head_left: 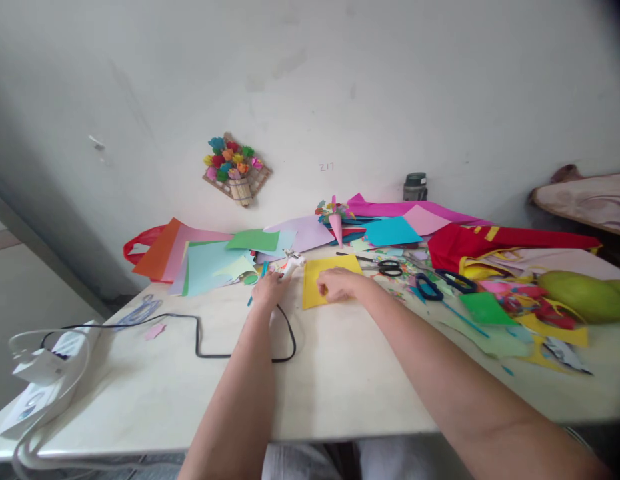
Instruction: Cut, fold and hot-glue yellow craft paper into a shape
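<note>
My left hand [270, 289] is closed round the handle of a white glue gun [292, 264], whose front end points away toward the papers at the back. A black cord runs from under this hand across the table. Just right of it lies a yellow paper sheet [313, 283]. My right hand [335, 283] rests on the middle of that sheet with its fingers curled in; whatever the fingers may hold is too small to make out.
Coloured papers [207, 267] lie at the back left. Black scissors [390, 267], blue-handled scissors [429, 287], paper scraps and a green mango-like fruit [575, 297] are at the right. A power strip [50, 373] stands at the left edge, its cord crossing the table.
</note>
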The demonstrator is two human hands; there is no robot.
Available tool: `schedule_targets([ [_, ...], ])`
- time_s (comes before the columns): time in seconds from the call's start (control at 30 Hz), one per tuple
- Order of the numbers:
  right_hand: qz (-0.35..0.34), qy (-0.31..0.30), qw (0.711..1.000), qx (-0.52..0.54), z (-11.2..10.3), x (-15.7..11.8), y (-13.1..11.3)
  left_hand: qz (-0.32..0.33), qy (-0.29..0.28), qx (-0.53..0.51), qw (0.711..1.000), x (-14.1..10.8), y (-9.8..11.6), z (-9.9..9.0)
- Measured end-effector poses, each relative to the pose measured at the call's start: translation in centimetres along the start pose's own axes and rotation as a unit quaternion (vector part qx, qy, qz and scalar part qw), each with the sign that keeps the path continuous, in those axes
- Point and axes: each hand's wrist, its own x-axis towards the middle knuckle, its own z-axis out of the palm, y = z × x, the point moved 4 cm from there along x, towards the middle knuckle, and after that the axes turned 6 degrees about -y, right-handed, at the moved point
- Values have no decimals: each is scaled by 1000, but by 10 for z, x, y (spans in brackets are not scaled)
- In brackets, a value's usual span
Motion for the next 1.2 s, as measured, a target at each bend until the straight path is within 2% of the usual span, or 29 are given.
schedule_targets([
  [0.2,7,10,1000,8,2,3,2,16,28,56,998,1,0,2],
  [0.4,-13,-32,998,57,-2,-3,-5,12,43,80,996,1,-1,1],
  [0.5,-17,-53,997,61,-2,-4,-10,16,47,85,995,1,0,1],
  [0.83,-27,-46,996,72,0,-2,-14,-19,69,72,995,-1,-5,-3],
  [1.2,-28,-65,994,84,2,0,-13,-56,18,66,996,1,-24,-12],
])
